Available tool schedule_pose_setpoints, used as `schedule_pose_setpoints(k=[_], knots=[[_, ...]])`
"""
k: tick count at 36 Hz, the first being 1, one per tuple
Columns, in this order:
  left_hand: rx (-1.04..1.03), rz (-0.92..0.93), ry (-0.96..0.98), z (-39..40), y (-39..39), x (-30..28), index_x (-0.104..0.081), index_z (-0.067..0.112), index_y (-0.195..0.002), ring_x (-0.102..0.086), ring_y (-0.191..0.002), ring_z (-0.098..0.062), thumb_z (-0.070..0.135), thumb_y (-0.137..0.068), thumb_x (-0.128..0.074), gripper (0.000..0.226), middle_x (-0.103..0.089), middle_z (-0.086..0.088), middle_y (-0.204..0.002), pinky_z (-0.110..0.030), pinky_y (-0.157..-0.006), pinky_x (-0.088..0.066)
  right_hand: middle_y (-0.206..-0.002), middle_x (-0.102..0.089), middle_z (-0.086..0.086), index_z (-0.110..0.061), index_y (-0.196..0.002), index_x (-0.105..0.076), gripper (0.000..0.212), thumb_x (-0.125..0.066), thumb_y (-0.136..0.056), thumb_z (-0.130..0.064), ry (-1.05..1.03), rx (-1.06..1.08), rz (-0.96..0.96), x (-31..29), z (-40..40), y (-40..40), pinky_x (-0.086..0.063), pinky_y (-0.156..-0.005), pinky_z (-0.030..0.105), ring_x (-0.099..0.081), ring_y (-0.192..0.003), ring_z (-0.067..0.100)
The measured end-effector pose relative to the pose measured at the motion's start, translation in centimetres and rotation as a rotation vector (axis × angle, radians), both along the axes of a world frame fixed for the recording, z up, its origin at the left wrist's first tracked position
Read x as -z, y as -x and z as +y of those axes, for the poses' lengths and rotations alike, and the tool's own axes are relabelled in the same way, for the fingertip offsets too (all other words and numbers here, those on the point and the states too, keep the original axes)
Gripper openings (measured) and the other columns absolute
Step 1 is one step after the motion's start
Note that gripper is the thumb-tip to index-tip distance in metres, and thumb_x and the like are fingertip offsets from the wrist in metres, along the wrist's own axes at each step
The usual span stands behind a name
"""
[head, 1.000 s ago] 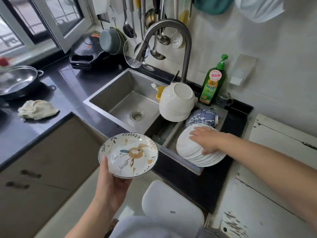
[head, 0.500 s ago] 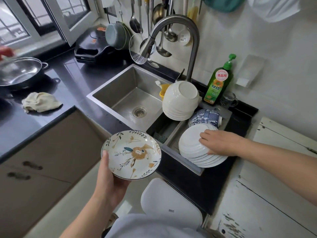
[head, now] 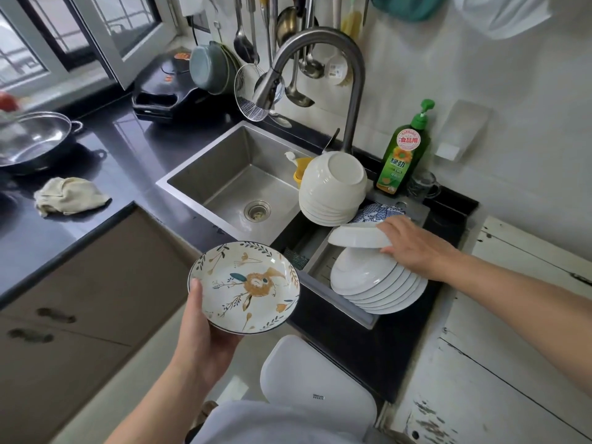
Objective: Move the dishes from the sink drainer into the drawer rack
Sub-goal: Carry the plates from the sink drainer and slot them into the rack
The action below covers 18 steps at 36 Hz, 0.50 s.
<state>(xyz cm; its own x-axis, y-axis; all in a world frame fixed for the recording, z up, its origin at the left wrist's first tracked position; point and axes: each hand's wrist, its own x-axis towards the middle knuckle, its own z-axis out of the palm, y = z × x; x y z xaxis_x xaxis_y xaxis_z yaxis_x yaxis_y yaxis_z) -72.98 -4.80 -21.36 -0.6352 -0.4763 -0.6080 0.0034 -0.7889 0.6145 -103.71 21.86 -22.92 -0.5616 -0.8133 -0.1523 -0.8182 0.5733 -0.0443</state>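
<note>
— Where is the left hand point(head: 205, 334)?
— Low in front of the body, forearm reaching up from below, palm under a patterned plate point(head: 244, 286), thumb on its near rim
— And the right hand point(head: 413, 248)?
— Arm stretched in from the right, fingers curled over a white plate's point(head: 358, 237) edge, gripping it

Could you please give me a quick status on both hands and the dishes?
Left hand holds floral plate. Right hand grips a white plate above the leaning white plate stack in the drainer. Upturned bowl stack close behind.
</note>
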Motion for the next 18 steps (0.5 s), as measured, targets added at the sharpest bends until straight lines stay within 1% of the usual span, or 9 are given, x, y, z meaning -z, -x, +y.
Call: schedule_pose_setpoints(k=[2, 4, 7, 8, 10, 12, 15, 16, 18], knots=[[0.009, 0.004, 0.005, 0.0, -0.1, 0.0, -0.058, 0.028, -0.137, -0.066, -0.122, -0.032, 0.059, -0.105, -0.032, 0.051, -0.071, -0.008, -0.129, -0.056, -0.109, -0.044, -0.126, -0.042, 0.003, -0.014, -0.132, -0.044, 0.042, -0.041, -0.101, -0.043, 0.125, 0.095, -0.001, -0.5, 0.0, 0.1, -0.052, -0.088, 0.042, -0.048, -0.114, 0.022], [0.020, 0.000, 0.003, 0.1, -0.1, 0.0, -0.058, 0.027, -0.138, -0.065, -0.122, -0.031, 0.060, -0.105, -0.032, 0.053, -0.071, -0.008, -0.130, -0.054, -0.107, -0.046, -0.125, -0.045, 0.008, -0.010, -0.134, -0.047, 0.038, -0.045, -0.100, -0.028, 0.241, 0.185, 0.031, -1.3, -0.2, 0.5, -0.052, -0.086, 0.046, -0.048, -0.113, 0.027], [0.022, 0.001, -0.005, 0.2, 0.1, 0.1, -0.059, 0.027, -0.136, -0.066, -0.122, -0.031, 0.060, -0.105, -0.032, 0.053, -0.071, -0.007, -0.129, -0.053, -0.108, -0.046, -0.129, -0.046, 0.021, 0.001, -0.143, -0.043, 0.047, -0.043, -0.099, -0.015, 0.382, 0.369, 0.034, -2.9, -0.8, 1.1, -0.047, -0.097, 0.050, -0.046, -0.120, 0.037], [0.020, 0.002, -0.004, 0.1, 0.2, 0.2, -0.059, 0.028, -0.136, -0.065, -0.122, -0.031, 0.060, -0.105, -0.032, 0.052, -0.071, -0.007, -0.129, -0.054, -0.109, -0.045, -0.133, -0.045, 0.024, 0.003, -0.146, -0.041, 0.048, -0.043, -0.101, -0.011, 0.432, 0.433, 0.013, -3.4, -1.0, 1.3, -0.043, -0.102, 0.048, -0.044, -0.124, 0.039], [0.020, 0.013, -0.004, 0.1, 0.2, 0.1, -0.059, 0.028, -0.136, -0.065, -0.122, -0.031, 0.059, -0.105, -0.032, 0.052, -0.071, -0.008, -0.129, -0.054, -0.110, -0.044, -0.140, -0.041, 0.025, 0.002, -0.150, -0.037, 0.048, -0.043, -0.104, -0.008, 0.555, 0.566, -0.021, -4.3, -1.3, 1.2, -0.039, -0.103, 0.040, -0.042, -0.129, 0.038], [0.020, 0.028, -0.005, -0.2, 0.0, 0.2, -0.058, 0.028, -0.138, -0.065, -0.123, -0.031, 0.059, -0.105, -0.032, 0.052, -0.070, -0.007, -0.130, -0.054, -0.110, -0.043, -0.143, -0.039, 0.021, -0.002, -0.152, -0.038, 0.047, -0.043, -0.107, -0.015, 0.732, 0.689, -0.062, -5.4, -1.2, 0.8, -0.038, -0.102, 0.033, -0.045, -0.130, 0.034], [0.007, 0.040, 0.009, -0.9, -0.7, 0.1, -0.056, 0.029, -0.141, -0.065, -0.123, -0.031, 0.059, -0.105, -0.033, 0.052, -0.070, -0.007, -0.131, -0.054, -0.108, -0.045, -0.136, -0.046, 0.006, -0.011, -0.147, -0.047, 0.045, -0.038, -0.108, -0.031, 1.040, 0.873, -0.181, -6.6, -1.0, -0.4, -0.046, -0.099, 0.026, -0.052, -0.122, 0.022], [-0.002, 0.042, 0.014, -1.2, -1.1, 0.1, -0.056, 0.029, -0.141, -0.066, -0.122, -0.031, 0.060, -0.105, -0.034, 0.052, -0.070, -0.007, -0.130, -0.054, -0.108, -0.045, -0.132, -0.052, 0.002, -0.014, -0.144, -0.049, 0.046, -0.035, -0.107, -0.037, 1.159, 0.943, -0.256, -6.9, -1.2, -1.1, -0.050, -0.096, 0.027, -0.056, -0.120, 0.019], [-0.022, 0.039, 0.016, -1.9, -1.8, 0.1, -0.055, 0.028, -0.141, -0.066, -0.121, -0.031, 0.061, -0.104, -0.034, 0.054, -0.071, -0.008, -0.129, -0.054, -0.108, -0.045, -0.125, -0.063, -0.007, -0.020, -0.141, -0.055, 0.048, -0.032, -0.107, -0.045, 1.392, 1.101, -0.521, -7.4, -2.0, -3.1, -0.055, -0.089, 0.025, -0.064, -0.114, 0.015]])
